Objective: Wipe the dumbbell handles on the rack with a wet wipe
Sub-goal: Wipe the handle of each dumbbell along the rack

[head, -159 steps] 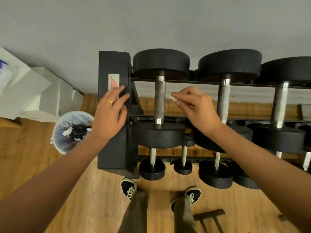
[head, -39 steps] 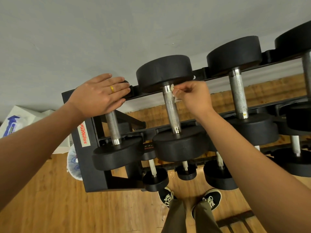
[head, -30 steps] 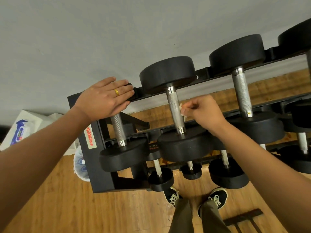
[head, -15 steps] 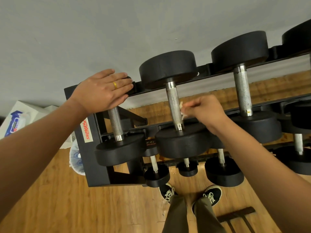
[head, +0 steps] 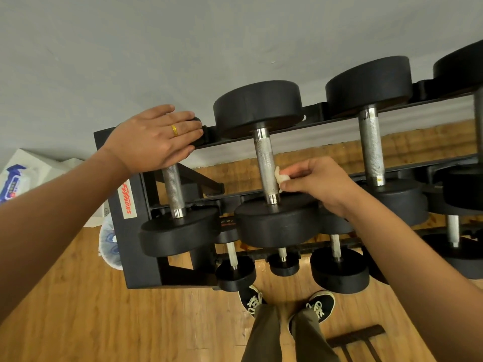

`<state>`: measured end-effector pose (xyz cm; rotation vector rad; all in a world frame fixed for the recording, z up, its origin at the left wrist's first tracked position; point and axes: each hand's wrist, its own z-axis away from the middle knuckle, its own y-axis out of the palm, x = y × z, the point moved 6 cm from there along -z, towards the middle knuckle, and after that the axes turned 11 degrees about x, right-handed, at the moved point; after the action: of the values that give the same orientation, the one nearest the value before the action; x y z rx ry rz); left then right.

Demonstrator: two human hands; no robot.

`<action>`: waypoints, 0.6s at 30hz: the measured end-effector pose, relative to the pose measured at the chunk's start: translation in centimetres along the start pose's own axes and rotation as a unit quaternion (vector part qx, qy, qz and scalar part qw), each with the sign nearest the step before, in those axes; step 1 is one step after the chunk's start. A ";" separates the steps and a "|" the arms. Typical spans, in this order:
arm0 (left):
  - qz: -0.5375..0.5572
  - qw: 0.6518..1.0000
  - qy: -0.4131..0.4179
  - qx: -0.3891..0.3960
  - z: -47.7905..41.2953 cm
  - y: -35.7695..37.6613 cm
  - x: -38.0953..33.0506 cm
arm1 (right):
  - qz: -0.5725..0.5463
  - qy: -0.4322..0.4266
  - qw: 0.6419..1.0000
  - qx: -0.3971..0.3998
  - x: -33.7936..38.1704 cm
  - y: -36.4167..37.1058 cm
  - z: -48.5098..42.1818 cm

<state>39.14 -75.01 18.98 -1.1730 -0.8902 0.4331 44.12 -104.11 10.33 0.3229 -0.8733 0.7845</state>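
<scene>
**Dumbbell handle [head: 264,163] touched by the wet wipe [head: 279,176] near its lower end**

A small, crumpled white wet wipe is pinched between the thumb and the curled fingers of the right hand [head: 321,184]. The wipe is pressed against the right side of the knurled steel handle, just above the shiny collar where the bar enters the near black head [head: 274,226]. The hand itself lies just to the right of the bar, level with its lower part, and only the wipe is seen against the metal. This dumbbell is the second from the left on the top tier of the black rack [head: 136,246], with its far head [head: 257,107] set toward the grey wall [head: 156,48].

The left hand [head: 154,142] is laid flat, fingers straight and close together, over the far end of the leftmost dumbbell, whose handle [head: 173,192] shows below the palm. A gold ring [head: 174,130] is worn on one finger. Nothing is gripped by this hand.

A third dumbbell handle [head: 371,147] is seen well to the right of the wiping hand. Smaller dumbbells [head: 236,275] are stored on the lower tier. A white label with red lettering [head: 128,197] is fixed to the rack's side panel. A bin with a pale liner [head: 109,244] is partly hidden behind that panel, and a blue-and-white pack [head: 11,184] lies at the left edge. Two dark shoes [head: 252,300] are planted on the wooden floor [head: 78,309] below the rack.
</scene>
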 end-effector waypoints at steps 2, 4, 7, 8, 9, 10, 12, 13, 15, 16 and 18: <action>-0.002 1.000 0.003 -0.005 0.0 0.0 0.0 | -0.024 -0.061 0.996 -0.058 1.0 -0.3 -0.3; -0.004 1.000 0.005 -0.009 0.1 -0.1 0.0 | -0.027 -0.125 0.984 -0.124 2.6 -0.6 -0.9; -0.004 1.000 0.003 -0.012 0.0 -0.1 0.0 | 0.012 -0.193 0.966 -0.172 5.2 -0.2 -2.0; -0.004 1.000 0.003 -0.014 0.0 -0.1 0.0 | 0.025 -0.206 0.961 -0.181 5.5 -0.1 -2.3; -0.004 1.000 0.004 -0.013 0.0 -0.2 0.0 | 0.031 -0.215 0.959 -0.182 5.7 0.0 -2.6; -0.002 1.000 0.004 -0.012 0.1 -0.2 0.0 | 0.039 -0.218 0.958 -0.182 5.7 0.0 -2.7; 0.003 1.000 0.004 -0.006 0.1 0.0 0.0 | 0.063 -0.219 0.957 -0.178 5.5 0.0 -2.6; 0.006 1.000 0.002 -0.002 0.0 0.0 0.0 | 0.076 -0.219 0.958 -0.171 5.3 0.1 -2.5; 0.007 1.000 0.000 0.001 0.0 0.1 0.1 | 0.106 -0.209 0.960 -0.152 4.6 0.4 -1.8; 0.007 1.000 0.000 0.001 0.1 0.1 0.1 | 0.124 -0.204 0.960 -0.146 4.1 0.6 -1.4; 0.007 1.000 -0.001 0.003 0.2 0.2 0.1 | 0.147 -0.200 0.959 -0.137 3.7 0.7 -0.8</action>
<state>39.10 -74.76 18.86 -1.1736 -0.8830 0.4475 45.54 -101.42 12.72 0.1046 -1.4199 0.8721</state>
